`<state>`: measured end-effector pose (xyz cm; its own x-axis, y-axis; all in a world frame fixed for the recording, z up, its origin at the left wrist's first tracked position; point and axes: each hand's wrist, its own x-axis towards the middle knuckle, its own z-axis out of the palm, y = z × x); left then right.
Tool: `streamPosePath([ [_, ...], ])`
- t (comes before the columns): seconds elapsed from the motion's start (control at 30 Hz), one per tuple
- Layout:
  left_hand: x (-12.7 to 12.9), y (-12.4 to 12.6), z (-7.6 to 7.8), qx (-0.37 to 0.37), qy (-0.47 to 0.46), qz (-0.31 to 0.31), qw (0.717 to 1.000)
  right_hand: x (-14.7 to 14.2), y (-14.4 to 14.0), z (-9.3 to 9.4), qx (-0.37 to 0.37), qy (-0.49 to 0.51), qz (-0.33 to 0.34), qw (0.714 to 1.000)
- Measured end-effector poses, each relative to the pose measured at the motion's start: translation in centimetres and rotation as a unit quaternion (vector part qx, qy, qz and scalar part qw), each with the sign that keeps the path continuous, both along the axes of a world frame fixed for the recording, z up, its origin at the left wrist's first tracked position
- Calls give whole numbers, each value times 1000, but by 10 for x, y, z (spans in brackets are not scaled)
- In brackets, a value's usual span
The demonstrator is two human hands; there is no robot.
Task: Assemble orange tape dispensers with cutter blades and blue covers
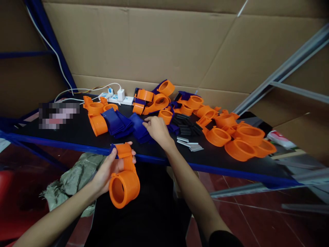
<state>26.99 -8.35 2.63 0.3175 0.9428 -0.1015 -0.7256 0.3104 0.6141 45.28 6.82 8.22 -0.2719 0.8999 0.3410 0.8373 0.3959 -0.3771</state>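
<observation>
1 orange holder [133, 185] — in left hand [109, 169] | 1 power strip [127, 100]

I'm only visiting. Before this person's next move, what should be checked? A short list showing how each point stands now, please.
1. Left hand has hold of the orange holder: ok, at its upper part.
2. Holder's round ring free of the hand: ok, it sticks out below.
3. Right hand at the blue pieces: ok, fingertips at one of them.
4. That piece firmly gripped: cannot tell.
5. Gray strips neatly stacked: not ok, they lie loose at differing angles.
6. White power strip clear of both hands: ok, it lies farther back.
</observation>
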Motion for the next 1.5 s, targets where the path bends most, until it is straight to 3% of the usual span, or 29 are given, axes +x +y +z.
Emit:
streamPosePath([
  [0.13, 2, 0, 6, -2, -4, 27, 1000, 4, -16, 15, 52, 33, 10, 998],
  [0.3, 6, -2, 9, 2, 8, 92, 996, 11, -82, 20, 130, 146, 119, 973],
  [0.4, 10, -4, 7, 30, 20, 150, 988, 15, -122, 14, 45, 160, 212, 963],
  [0.5, 12, -5, 5, 53, 41, 171, 983, 19, -139, 9, -59, 171, 259, 949],
  [0.6, 11, -5, 4, 58, 57, 177, 981, 22, -137, 10, -101, 189, 268, 939],
  [0.87, 8, -3, 2, 60, 55, 183, 980, 22, -126, 15, -91, 156, 318, 931],
  [1.27, 5, -5, 5, 50, 60, 204, 976, 14, -120, 4, -104, 199, 307, 925],
  [1.5, 7, -7, 4, 68, 66, 214, 972, 20, -123, 11, -87, 202, 306, 926],
])
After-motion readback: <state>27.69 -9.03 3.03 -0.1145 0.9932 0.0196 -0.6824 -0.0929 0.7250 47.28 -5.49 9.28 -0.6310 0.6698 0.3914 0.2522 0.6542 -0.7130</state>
